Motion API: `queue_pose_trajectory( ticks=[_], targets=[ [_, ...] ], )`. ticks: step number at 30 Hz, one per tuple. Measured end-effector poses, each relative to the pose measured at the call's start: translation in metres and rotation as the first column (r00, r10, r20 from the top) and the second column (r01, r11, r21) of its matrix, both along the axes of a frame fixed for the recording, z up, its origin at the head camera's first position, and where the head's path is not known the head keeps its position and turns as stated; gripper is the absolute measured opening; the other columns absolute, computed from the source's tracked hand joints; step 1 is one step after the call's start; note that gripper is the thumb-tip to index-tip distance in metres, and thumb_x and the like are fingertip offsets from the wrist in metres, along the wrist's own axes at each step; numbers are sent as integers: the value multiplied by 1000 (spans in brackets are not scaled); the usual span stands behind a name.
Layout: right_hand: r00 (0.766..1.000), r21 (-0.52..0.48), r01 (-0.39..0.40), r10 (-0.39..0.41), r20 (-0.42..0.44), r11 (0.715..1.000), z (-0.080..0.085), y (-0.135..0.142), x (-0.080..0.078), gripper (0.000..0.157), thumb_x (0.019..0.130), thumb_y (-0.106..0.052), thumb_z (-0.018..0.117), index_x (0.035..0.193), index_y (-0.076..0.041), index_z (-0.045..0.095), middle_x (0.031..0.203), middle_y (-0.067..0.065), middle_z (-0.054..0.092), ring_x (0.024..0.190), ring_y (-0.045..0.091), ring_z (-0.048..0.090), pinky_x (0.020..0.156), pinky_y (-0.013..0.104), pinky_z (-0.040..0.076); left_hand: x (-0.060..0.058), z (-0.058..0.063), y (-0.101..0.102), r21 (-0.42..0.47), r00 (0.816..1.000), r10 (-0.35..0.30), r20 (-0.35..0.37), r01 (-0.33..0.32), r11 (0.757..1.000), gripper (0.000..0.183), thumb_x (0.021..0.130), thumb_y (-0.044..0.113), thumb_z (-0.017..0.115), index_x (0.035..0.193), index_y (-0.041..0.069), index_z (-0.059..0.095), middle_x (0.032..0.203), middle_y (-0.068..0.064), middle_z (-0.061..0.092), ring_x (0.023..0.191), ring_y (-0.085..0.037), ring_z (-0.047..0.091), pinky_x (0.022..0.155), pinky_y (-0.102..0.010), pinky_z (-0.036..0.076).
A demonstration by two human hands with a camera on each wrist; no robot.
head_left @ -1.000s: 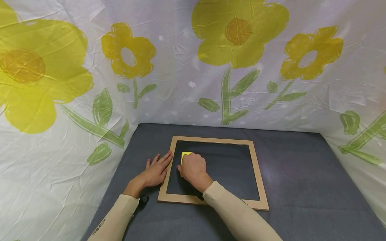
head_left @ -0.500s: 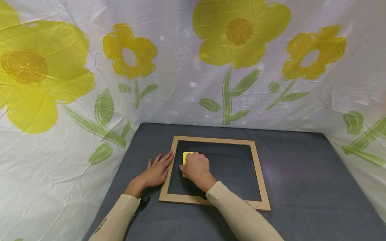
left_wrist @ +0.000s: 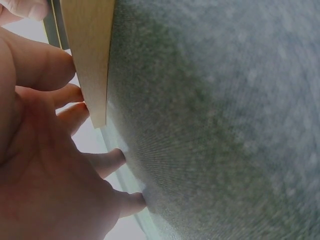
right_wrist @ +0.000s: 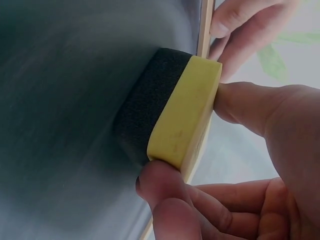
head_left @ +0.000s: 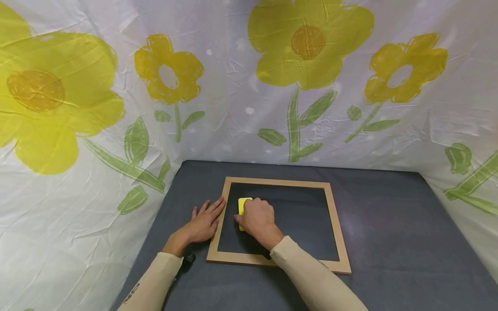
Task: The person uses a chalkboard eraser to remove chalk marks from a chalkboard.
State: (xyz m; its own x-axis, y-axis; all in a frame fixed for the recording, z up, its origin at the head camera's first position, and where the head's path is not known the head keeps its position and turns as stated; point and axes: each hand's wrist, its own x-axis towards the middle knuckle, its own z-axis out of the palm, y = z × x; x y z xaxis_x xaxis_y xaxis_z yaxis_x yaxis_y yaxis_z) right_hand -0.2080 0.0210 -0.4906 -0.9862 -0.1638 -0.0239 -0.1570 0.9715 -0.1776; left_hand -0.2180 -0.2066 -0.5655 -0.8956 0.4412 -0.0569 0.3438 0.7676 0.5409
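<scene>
A chalkboard point(head_left: 297, 220) in a light wooden frame point(head_left: 276, 181) lies flat on the table. My right hand point(head_left: 258, 220) grips a chalkboard eraser point(right_wrist: 182, 112) with a yellow body and dark felt, over the left part of the board. In the right wrist view the felt side faces the board, with thumb and fingers at the eraser's edges. Straight fingers of my left hand point(head_left: 200, 224) touch the frame's left side; in the left wrist view the thumb and two fingers meet the wood, while two other fingertips point(left_wrist: 132, 202) rest on the cloth.
A dark grey cloth point(head_left: 397, 233) covers the table. Behind and at both sides hangs a pale curtain point(head_left: 229, 86) printed with yellow flowers. A small black object point(head_left: 189, 259) shows by the left wrist.
My right hand has moved slightly right across the board with the eraser, baring more of its yellow back. The left hand keeps its place at the frame. The head view has shifted a little.
</scene>
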Motion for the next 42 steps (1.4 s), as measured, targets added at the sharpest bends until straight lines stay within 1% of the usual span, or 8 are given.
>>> queue_pose_trajectory(
  ticks=[7,13,19,26,32,34,39,42],
  targets=[
    [1000,-25,19,-18,25,1000,0,8,0,53,93,-58,83,103,-6,80,80,7,65,63,21,59,59,37,57,0,-2,0,-7,1000,9,-5,-9,1000,67,112,17,51,176,21,30,184,-4,24,164,-58,17,119,-90,4],
    [1000,-26,26,-25,10,999,0,16,1,54,92,-57,84,105,-5,80,77,6,65,62,21,58,58,37,56,0,-2,-1,12,1000,-4,-15,5,1000,67,113,18,49,176,24,28,184,-2,22,163,-61,17,117,-91,4],
    [999,-30,34,-34,6,999,-1,24,1,53,91,-57,84,101,-6,80,76,5,64,62,21,57,56,36,54,5,13,6,-36,1000,14,22,-13,999,67,113,14,49,176,17,29,184,-7,22,164,-59,15,120,-89,4],
    [998,-47,60,-59,29,997,1,35,3,51,91,-56,85,99,-6,79,76,5,63,63,21,58,56,36,52,4,9,3,7,1000,-5,-3,5,1000,66,113,15,48,176,20,29,185,-4,21,163,-61,15,117,-91,4],
    [995,-48,88,-86,41,995,1,45,4,54,90,-59,85,101,-6,77,75,5,62,63,22,58,55,36,51,8,24,6,-37,999,-8,38,9,999,66,112,11,48,175,13,28,184,-10,20,165,-60,13,120,-89,3],
    [995,-46,92,-90,44,995,1,48,4,54,90,-59,84,102,-6,77,74,4,61,62,21,58,54,35,50,7,21,5,-16,999,-10,32,10,1000,66,112,11,49,175,14,29,184,-9,21,164,-61,13,119,-90,2],
    [993,-48,101,-98,65,994,1,55,4,55,91,-59,84,104,-6,76,74,4,61,62,22,58,54,34,48,2,3,1,15,1000,4,1,-4,1000,68,112,14,50,176,22,29,185,-3,21,164,-59,14,119,-89,3],
    [992,-44,107,-103,70,993,1,59,4,55,90,-60,84,104,-7,76,74,4,61,62,22,58,54,34,48,1,1,1,20,1000,2,-5,-2,1000,68,112,14,50,176,23,28,185,-2,21,165,-59,14,119,-89,2]
  ],
)
